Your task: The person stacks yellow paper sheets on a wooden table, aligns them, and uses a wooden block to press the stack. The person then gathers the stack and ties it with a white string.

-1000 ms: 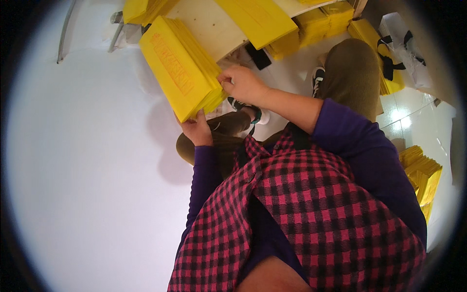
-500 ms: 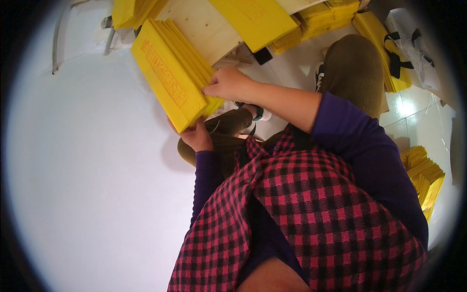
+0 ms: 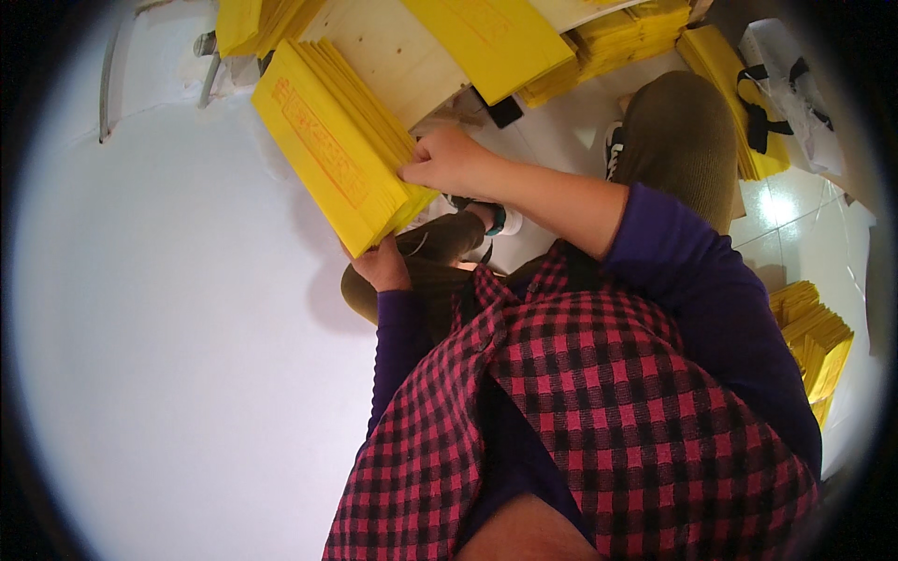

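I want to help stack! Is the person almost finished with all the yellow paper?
Hard to say. Squared yellow stacks already sit near the wooden board. The left hand props one thick yellow bundle from below while the right hand presses its edge. Fanned yellow sheets on the floor look untidied.

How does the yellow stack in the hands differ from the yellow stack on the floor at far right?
The held stack is gripped by both hands, left hand under its lower corner, right hand on its edge; the floor stack lies untouched. The held stack shows a broad face with red print; the floor stack shows mostly fanned edges. The held stack looks squared up; the floor stack is splayed. Both are yellow paper sheets.
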Demonstrator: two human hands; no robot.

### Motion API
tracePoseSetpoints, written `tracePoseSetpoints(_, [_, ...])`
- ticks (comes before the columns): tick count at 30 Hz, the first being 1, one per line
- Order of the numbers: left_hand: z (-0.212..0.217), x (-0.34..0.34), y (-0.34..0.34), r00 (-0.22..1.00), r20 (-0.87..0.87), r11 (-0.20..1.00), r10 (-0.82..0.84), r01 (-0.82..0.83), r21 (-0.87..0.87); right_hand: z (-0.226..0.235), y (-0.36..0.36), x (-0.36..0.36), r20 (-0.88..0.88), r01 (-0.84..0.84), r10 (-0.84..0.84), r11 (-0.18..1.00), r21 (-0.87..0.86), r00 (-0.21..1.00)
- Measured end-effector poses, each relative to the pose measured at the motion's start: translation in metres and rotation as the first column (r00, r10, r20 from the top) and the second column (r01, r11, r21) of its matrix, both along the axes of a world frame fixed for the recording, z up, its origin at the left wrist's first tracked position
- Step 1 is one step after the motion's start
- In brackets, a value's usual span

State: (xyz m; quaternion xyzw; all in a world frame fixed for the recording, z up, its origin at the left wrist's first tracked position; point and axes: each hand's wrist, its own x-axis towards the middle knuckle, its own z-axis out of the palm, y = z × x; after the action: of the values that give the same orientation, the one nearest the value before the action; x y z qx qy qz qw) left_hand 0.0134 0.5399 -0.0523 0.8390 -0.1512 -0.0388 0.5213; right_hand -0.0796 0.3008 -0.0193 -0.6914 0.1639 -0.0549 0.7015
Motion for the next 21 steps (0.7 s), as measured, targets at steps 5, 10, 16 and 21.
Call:
tracePoseSetpoints(5, [0.007, -0.006, 0.0, 0.998, -0.042, 0.998, -0.055, 0.053, -0.043, -0.002, -0.001, -0.004, -0.008, 0.049, -0.049, 0.997, -0.056, 0.999])
tracePoseSetpoints(10, [0.027, -0.019, -0.007, 0.986, -0.134, 0.983, -0.099, 0.076, -0.169, 0.004, 0.013, -0.008, 0.27, 0.298, -0.246, 0.939, -0.173, 0.931])
tracePoseSetpoints(16, [0.034, -0.024, -0.004, 0.978, -0.067, 0.947, -0.196, 0.171, -0.271, 0.007, 0.027, 0.001, 0.276, 0.235, -0.212, 0.971, -0.053, 0.937])
tracePoseSetpoints(21, [0.035, -0.003, 0.02, 0.958, -0.285, 0.984, -0.015, 0.065, 0.166, -0.028, 0.004, -0.017, 0.24, 0.325, -0.334, 0.943, 0.076, 0.912])
